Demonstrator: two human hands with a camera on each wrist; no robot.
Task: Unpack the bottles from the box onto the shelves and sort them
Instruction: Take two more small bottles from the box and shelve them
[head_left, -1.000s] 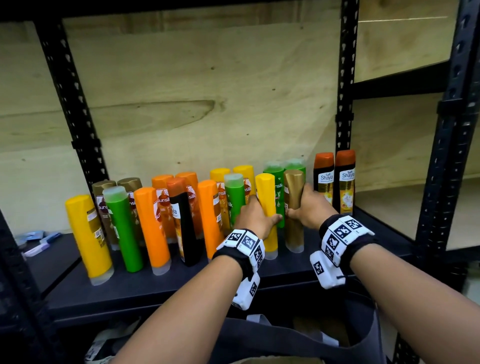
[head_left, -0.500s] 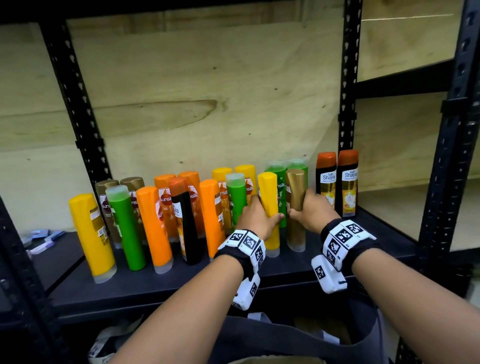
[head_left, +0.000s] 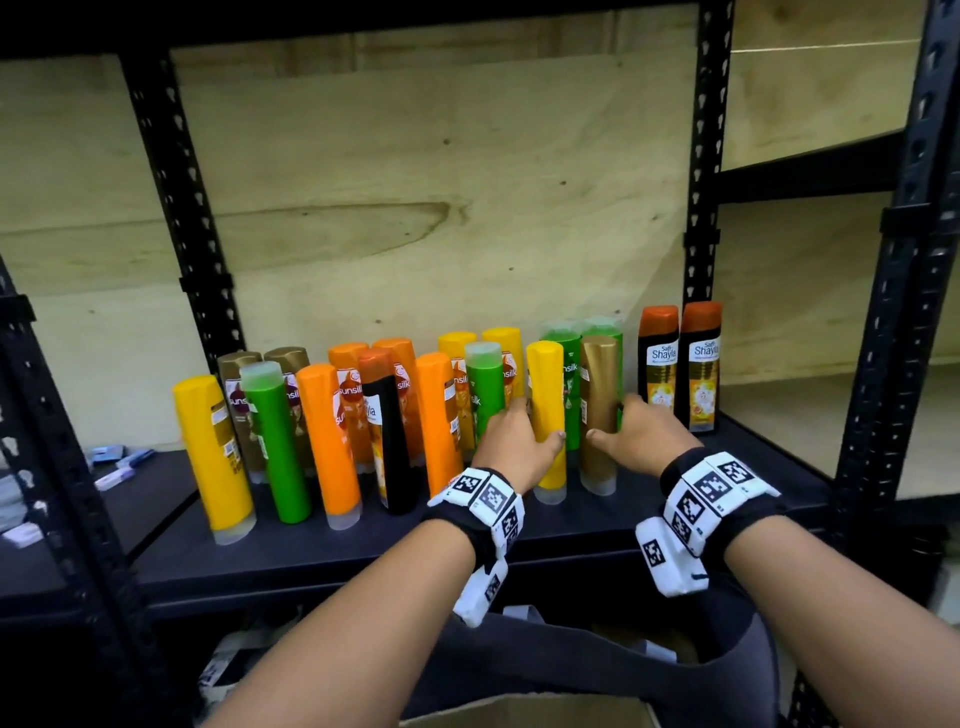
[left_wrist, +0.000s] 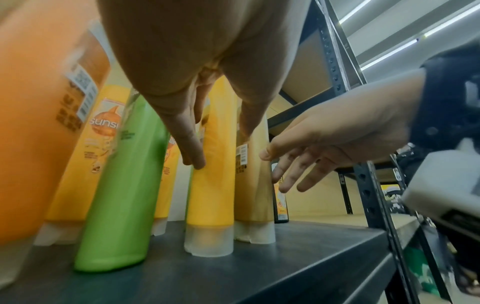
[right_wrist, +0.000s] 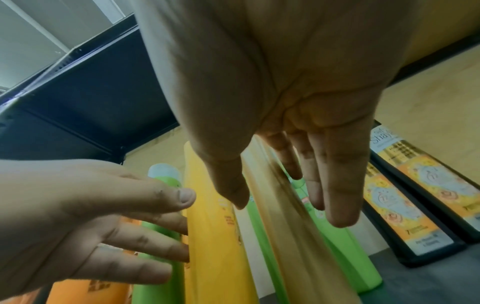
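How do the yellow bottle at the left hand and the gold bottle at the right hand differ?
The yellow bottle is bright yellow; the gold bottle is metallic brown-gold. The yellow bottle has the left hand round it, thumb in front; the gold bottle has the right hand opening off it, fingers straight. The yellow bottle stands left of the gold one. Both stand cap down on the shelf, side by side.
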